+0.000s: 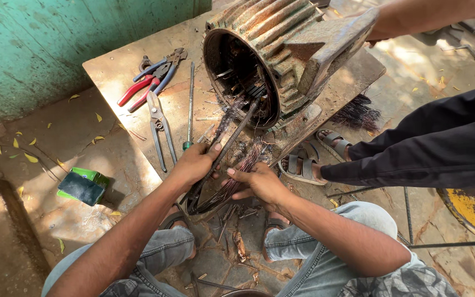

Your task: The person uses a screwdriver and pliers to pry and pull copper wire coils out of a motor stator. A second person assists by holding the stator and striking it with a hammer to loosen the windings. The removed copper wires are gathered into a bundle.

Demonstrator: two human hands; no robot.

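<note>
Closest in, right hand [259, 181] is clamped around a bundle of old copper winding wire [237, 173] trailing out of the motor housing [270, 49]; left hand [196, 162] is closed around a long metal bar [232, 137] poking into the stator; looks like mid-stripping. I'd say more levering plus a steady pull; pliers [152, 82] lie unused beyond; another person's arm [430, 16] steadies the casing.

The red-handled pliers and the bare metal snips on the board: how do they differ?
The red-handled pliers have coated red grips; the bare metal snips are plain grey steel throughout. The pliers lie at the board's far left edge, crossed with blue-handled pliers; the snips lie alone, nearer the left hand. The snips look longer, their handles spread apart. Both lie flat on the wooden board, untouched by either hand.
</note>
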